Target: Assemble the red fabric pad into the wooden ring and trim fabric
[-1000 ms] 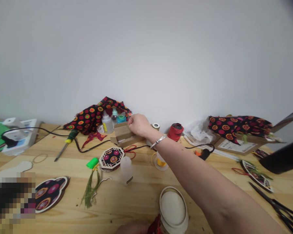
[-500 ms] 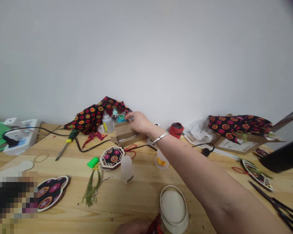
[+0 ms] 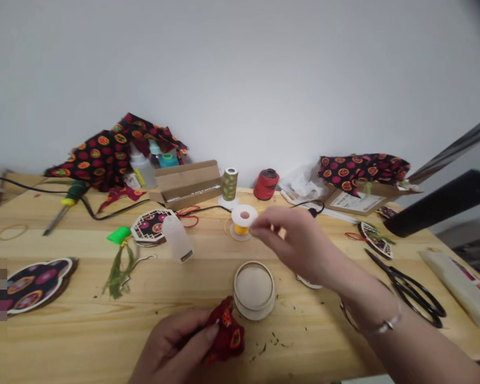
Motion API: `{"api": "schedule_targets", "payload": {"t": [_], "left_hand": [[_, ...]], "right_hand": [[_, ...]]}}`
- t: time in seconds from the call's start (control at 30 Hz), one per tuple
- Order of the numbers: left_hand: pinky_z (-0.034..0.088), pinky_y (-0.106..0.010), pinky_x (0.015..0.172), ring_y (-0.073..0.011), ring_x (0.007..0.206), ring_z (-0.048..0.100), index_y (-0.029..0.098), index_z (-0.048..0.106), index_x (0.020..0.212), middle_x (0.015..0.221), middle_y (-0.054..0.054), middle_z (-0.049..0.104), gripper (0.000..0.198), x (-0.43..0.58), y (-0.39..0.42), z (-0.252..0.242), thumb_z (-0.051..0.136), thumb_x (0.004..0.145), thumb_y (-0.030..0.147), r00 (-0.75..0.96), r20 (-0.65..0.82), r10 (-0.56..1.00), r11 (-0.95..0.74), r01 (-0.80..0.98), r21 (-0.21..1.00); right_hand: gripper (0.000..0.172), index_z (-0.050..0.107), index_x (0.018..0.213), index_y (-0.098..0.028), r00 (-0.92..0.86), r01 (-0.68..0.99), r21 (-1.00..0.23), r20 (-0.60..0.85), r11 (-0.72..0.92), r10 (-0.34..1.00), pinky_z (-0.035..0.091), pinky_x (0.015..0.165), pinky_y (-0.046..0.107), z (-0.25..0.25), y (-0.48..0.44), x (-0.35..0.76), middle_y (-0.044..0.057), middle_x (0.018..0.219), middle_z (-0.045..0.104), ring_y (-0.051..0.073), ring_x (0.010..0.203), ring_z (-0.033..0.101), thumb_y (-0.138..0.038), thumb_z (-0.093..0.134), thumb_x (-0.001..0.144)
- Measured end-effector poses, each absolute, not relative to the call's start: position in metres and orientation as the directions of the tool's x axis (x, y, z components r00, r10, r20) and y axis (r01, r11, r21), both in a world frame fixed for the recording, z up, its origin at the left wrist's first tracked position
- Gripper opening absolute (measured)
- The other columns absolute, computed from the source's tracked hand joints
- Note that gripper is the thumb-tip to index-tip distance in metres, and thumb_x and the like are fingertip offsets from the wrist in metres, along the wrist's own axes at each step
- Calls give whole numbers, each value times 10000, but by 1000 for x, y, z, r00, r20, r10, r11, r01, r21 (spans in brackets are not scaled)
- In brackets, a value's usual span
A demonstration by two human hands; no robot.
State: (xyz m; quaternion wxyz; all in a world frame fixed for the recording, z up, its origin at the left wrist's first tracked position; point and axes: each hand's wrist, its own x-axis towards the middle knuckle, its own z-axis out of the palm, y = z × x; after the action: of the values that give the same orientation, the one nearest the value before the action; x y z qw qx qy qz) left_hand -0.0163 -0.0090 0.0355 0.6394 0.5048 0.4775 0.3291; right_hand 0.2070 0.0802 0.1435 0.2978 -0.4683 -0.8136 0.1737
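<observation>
To the box's (image 3: 192, 178) front right, the right hand (image 3: 294, 242) has withdrawn, its reach seemingly finished, its grip unclear; the left hand (image 3: 176, 346) grasps cloth (image 3: 234, 338).

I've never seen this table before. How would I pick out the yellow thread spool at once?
Start at the wooden table in front of the pale wall, then find the right hand, above a silver bangle. The yellow thread spool stands beside its fingers. Unlike the green spool and red spool behind it, it has wide white end discs with yellow between.
</observation>
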Motion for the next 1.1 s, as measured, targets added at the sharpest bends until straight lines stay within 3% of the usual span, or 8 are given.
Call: {"api": "schedule_targets", "payload": {"t": [0.03, 0.07, 0.2, 0.43, 0.7, 0.9, 1.1], "left_hand": [[535, -222, 710, -203, 775, 680, 239, 793, 933, 782, -39, 756, 300, -16, -9, 34, 646, 826, 477, 320, -279, 905, 278, 50, 959], [540, -222, 708, -204, 774, 686, 245, 793, 943, 794, -38, 761, 292, -16, -10, 33, 656, 820, 472, 307, -282, 909, 284, 38, 958], [558, -229, 706, -205, 752, 702, 243, 801, 909, 849, -44, 780, 280, -13, -11, 35, 732, 753, 465, 209, -314, 926, 324, -18, 946], [562, -234, 716, -202, 759, 698, 246, 795, 940, 867, -50, 778, 238, -16, -11, 31, 726, 777, 404, 215, -307, 927, 315, -3, 949], [555, -223, 688, -183, 706, 673, 230, 802, 904, 836, -49, 772, 264, -10, -13, 37, 754, 739, 430, 145, -337, 930, 343, -20, 939], [549, -218, 675, -181, 700, 661, 233, 803, 891, 789, -42, 760, 249, -12, -13, 35, 745, 745, 426, 168, -324, 931, 329, -3, 944], [547, -222, 680, -180, 688, 654, 234, 804, 869, 810, -39, 763, 233, -8, -12, 41, 757, 725, 410, 141, -342, 929, 346, -2, 938]], "right_hand": [[63, 682, 828, -174, -341, 674, -593, 278, 440, 898, 447, 701, 280, 129, 67, 217, 15, 830, 676, 139, 772, 578, -201, 639, 865], [106, 682, 913, -177, -329, 686, -605, 238, 405, 914, 463, 794, 316, 115, 56, 226, 39, 932, 682, 173, 893, 584, -230, 703, 824], [578, 596, 1184, -159, -318, 728, -594, 148, 341, 936, 421, 994, 429, 79, 29, 238, 105, 1148, 625, 262, 1142, 476, -347, 831, 690], [843, 477, 1357, -167, -318, 788, -529, 90, 316, 944, 346, 1060, 511, 63, 22, 229, 111, 1293, 576, 334, 1252, 353, -444, 833, 645], [761, 513, 1326, -147, -311, 799, -524, 57, 294, 949, 372, 1029, 514, 59, 25, 224, 134, 1248, 602, 336, 1198, 397, -404, 809, 674], [871, 454, 1387, -124, -326, 799, -515, 60, 309, 943, 378, 1024, 504, 60, 23, 225, 135, 1281, 585, 339, 1191, 395, -457, 810, 665], [833, 454, 1389, -132, -325, 820, -482, 55, 310, 944, 357, 1037, 535, 57, 22, 222, 137, 1300, 579, 349, 1202, 400, -410, 792, 680]]}}
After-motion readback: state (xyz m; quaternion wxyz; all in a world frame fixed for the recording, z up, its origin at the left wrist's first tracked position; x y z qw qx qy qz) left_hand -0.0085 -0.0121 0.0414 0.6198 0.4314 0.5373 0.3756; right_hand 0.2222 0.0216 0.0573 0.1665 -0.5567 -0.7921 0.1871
